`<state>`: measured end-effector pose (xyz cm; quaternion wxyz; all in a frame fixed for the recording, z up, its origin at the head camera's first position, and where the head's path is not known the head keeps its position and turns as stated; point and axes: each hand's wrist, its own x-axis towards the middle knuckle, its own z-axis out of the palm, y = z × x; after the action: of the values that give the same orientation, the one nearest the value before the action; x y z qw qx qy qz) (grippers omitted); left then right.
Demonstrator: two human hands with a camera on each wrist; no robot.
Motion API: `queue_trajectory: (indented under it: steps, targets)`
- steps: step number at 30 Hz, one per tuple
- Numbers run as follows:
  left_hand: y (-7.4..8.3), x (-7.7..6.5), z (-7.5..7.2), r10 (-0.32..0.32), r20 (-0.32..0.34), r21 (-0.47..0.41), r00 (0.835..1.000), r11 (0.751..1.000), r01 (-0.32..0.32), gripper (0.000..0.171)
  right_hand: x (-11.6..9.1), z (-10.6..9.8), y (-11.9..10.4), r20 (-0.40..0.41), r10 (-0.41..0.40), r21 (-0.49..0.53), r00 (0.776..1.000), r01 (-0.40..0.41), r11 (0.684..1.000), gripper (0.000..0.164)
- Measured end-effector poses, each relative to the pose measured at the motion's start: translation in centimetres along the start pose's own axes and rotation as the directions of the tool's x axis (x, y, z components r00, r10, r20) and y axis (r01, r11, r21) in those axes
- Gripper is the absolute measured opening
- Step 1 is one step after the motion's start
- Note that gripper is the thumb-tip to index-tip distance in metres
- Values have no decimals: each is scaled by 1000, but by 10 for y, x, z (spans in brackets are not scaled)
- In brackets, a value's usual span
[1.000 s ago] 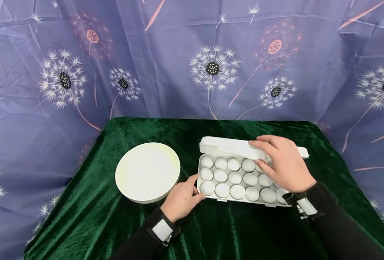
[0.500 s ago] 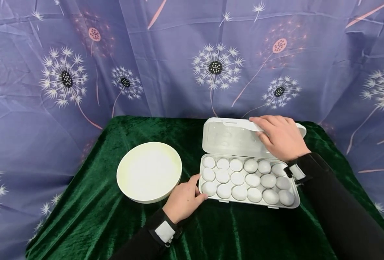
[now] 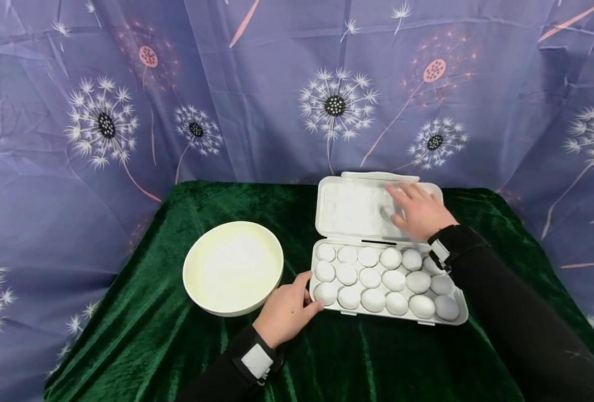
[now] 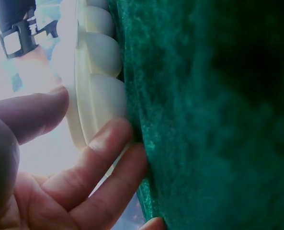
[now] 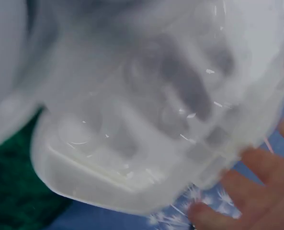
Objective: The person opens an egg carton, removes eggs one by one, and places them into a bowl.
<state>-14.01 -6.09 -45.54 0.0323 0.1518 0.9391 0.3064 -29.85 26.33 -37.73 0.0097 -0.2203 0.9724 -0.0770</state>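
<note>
A white plastic egg box point(image 3: 384, 315) lies on the right side of the table, its clear lid point(image 3: 349, 204) tipped back at the hinge. Several white eggs point(image 3: 393, 281) fill its rows. My left hand point(image 3: 287, 312) grips the box's left end; in the left wrist view the thumb point(image 4: 51, 108) is at the rim and the fingers point(image 4: 96, 167) touch the side and underside. Over the inner face of the lid is my right hand point(image 3: 420, 211), fingers spread and slightly blurred, holding nothing. Whether it touches the lid cannot be told.
A round cream bowl point(image 3: 234, 268) stands left of the egg box, close to my left hand. Dark green velvet cloth point(image 3: 176, 346) covers the table. Behind hangs a purple curtain point(image 3: 267, 111) with dandelion prints.
The lid has swung up and back, away from the eggs. My right hand went back with it, then let go of its edge. The left hand has stayed at the box's end.
</note>
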Motion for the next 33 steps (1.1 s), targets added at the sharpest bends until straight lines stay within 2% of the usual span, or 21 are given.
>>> queue_trajectory:
  steps: [3, 5, 7, 10, 16, 22, 27, 33]
  targets:
    - [-1, 0, 0, 8, -6, -2, 1000, 1000, -8, 67, -2, 9, 0, 193, 36, 81, 981, -53, 995, 63]
    - [-1, 0, -1, 14, -12, 3, 1000, 1000, -14, 68, -4, 14, 1, 276, 57, 101, 960, -87, 991, 58]
    - [-1, 0, -1, 16, -15, 9, 1000, 1000, -16, 68, -4, 19, 1, 325, 71, 99, 943, -108, 989, 54]
    - [-1, -1, -1, 8, -12, 10, 1000, 1000, -8, 68, -3, 25, 0, 344, 71, 68, 936, -100, 993, 51]
    - [-1, -1, 2, -2, -9, 7, 1000, 1000, 2, 68, -4, 32, 0, 346, 72, 46, 935, -94, 995, 51]
    - [0, 0, 5, 0, -14, 7, 1000, 1000, 0, 67, -17, 27, 3, 364, 59, 125, 930, -111, 986, 58]
    - [0, 0, 6, 12, -26, 11, 1000, 1000, -11, 67, -44, 8, 3, 276, 33, 171, 961, -83, 982, 60]
    - [-1, -2, 3, 35, -54, 19, 998, 999, -34, 65, -99, -14, -6, 86, 38, 161, 996, -52, 986, 59]
